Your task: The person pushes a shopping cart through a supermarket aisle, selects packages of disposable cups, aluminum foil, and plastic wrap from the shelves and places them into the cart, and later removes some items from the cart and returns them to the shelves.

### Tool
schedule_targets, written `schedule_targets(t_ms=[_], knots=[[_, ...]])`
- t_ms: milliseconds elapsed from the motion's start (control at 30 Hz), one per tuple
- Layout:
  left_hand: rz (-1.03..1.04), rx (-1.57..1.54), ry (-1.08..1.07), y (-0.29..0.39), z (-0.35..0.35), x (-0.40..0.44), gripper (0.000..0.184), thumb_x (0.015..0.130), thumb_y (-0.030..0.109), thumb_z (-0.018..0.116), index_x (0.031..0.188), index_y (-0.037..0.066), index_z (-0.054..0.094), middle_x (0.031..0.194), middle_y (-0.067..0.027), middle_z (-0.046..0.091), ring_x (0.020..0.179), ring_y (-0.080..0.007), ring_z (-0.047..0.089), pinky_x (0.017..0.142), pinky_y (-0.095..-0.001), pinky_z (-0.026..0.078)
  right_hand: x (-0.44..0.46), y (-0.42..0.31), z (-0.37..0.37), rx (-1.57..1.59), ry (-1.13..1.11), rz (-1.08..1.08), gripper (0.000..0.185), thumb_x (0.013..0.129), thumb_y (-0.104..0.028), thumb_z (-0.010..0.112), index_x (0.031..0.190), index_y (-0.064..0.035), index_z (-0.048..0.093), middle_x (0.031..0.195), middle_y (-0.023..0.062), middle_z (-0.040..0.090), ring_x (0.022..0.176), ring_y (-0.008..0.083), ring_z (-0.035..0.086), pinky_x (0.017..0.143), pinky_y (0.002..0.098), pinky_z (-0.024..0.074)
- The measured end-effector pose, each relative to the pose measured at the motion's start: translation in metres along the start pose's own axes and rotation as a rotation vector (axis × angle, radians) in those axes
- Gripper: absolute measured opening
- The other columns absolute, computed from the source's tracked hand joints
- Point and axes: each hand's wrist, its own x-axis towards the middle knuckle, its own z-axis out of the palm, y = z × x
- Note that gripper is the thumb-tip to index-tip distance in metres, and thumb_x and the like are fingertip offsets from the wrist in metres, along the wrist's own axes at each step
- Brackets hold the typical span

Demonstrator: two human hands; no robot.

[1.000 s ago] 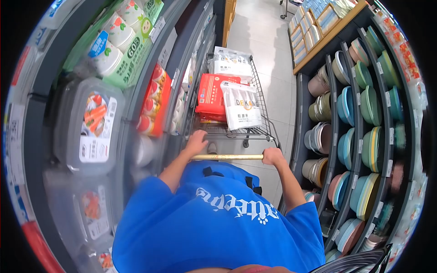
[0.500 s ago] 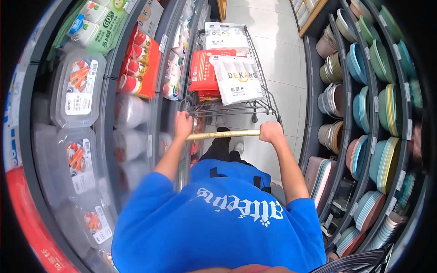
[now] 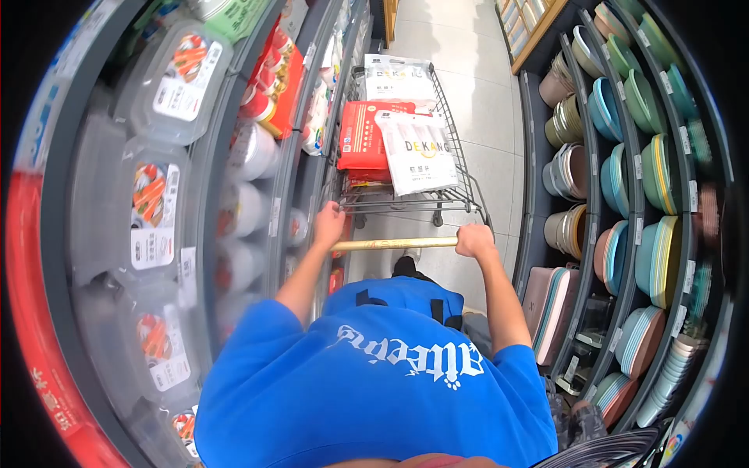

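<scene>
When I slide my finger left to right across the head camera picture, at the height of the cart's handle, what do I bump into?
Clear plastic box → left hand → gold handle → right hand → stacked blue and yellow bowls.

I count two hands, one gold handle between them, and, beyond my grip, one cart, two DEKANG packs.

The wire cart carries white packs and a red pack.
</scene>
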Motion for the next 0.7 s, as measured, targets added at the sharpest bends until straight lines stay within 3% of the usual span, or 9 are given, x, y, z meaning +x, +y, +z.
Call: schedule_targets(t_ms=[100,133,233,267,367,533,633,700], knots=[[0.010,-0.103,0.064,-0.011,-0.003,-0.019,0.044,0.091,0.016,0.068,0.128,-0.001,0.054,0.080,-0.0149,0.071,0.075,-0.0269,0.071,0.070,-0.0398,0.055,-0.019,-0.006,0.012,-0.015,0.011,0.016,0.028,0.076,-0.020,0.057,0.091,-0.0106,0.079,0.092,0.0185,0.075,0.090,0.0355,0.073,0.081,0.0450,0.0585],[-0.185,-0.359,-0.068,-0.003,-0.010,-0.028,0.052,0.092,0.014,0.066,0.137,-0.004,0.047,0.080,-0.0133,0.071,0.068,-0.0212,0.070,0.066,-0.0356,0.056,-0.024,-0.007,0.017,-0.027,0.018,0.016,0.028,0.076,-0.021,0.057,0.091,-0.0110,0.079,0.092,0.0185,0.075,0.090,0.0356,0.073,0.081,0.0451,0.0584],[-0.166,-0.445,-0.058,-0.004,-0.011,-0.054,0.054,0.091,0.011,0.065,0.140,-0.001,0.046,0.076,-0.0116,0.069,0.065,-0.0167,0.068,0.058,-0.0329,0.055,-0.048,-0.012,0.028,-0.035,0.011,0.056,0.029,0.078,-0.021,0.055,0.093,-0.0114,0.079,0.095,0.0188,0.075,0.092,0.0354,0.073,0.083,0.0454,0.0582],[-0.162,-0.382,-0.071,-0.003,-0.013,-0.065,0.057,0.093,0.014,0.065,0.143,-0.003,0.044,0.082,-0.0124,0.072,0.068,-0.0190,0.071,0.067,-0.0328,0.057,-0.057,-0.014,0.030,-0.031,0.012,0.074,0.030,0.078,-0.021,0.055,0.093,-0.0115,0.079,0.096,0.0188,0.075,0.093,0.0353,0.073,0.083,0.0454,0.0581],[-0.105,-0.259,-0.036,-0.021,0.002,-0.086,0.056,0.093,0.014,0.064,0.143,-0.003,0.045,0.083,-0.0127,0.072,0.071,-0.0192,0.072,0.069,-0.0326,0.057,-0.086,-0.009,0.040,-0.018,-0.001,0.104,0.031,0.079,-0.021,0.055,0.096,-0.0104,0.078,0.099,0.0190,0.075,0.097,0.0352,0.072,0.086,0.0447,0.0576],[-0.119,-0.358,0.047,-0.006,-0.005,-0.143,0.036,0.094,0.007,0.059,0.129,-0.003,0.055,0.085,-0.0153,0.072,0.074,-0.0205,0.072,0.071,-0.0337,0.059,-0.134,-0.005,0.054,0.007,-0.029,0.096,0.031,0.080,-0.022,0.058,0.098,-0.0072,0.078,0.105,0.0184,0.075,0.102,0.0351,0.071,0.089,0.0439,0.0568],[-0.163,-0.366,0.066,-0.008,-0.002,-0.164,0.037,0.091,0.013,0.063,0.125,0.001,0.059,0.084,-0.0168,0.073,0.081,-0.0299,0.072,0.080,-0.0417,0.055,-0.149,-0.004,0.073,0.013,-0.023,0.088,0.030,0.080,-0.022,0.058,0.098,-0.0065,0.078,0.103,0.0188,0.075,0.100,0.0356,0.072,0.089,0.0444,0.0566],[-0.143,-0.230,0.059,-0.040,0.021,-0.163,0.037,0.090,0.013,0.062,0.124,-0.001,0.059,0.087,-0.0181,0.074,0.084,-0.0316,0.073,0.081,-0.0426,0.056,-0.156,-0.007,0.083,0.011,-0.011,0.091,0.030,0.080,-0.021,0.058,0.097,-0.0070,0.078,0.102,0.0190,0.075,0.099,0.0358,0.072,0.089,0.0447,0.0565]])
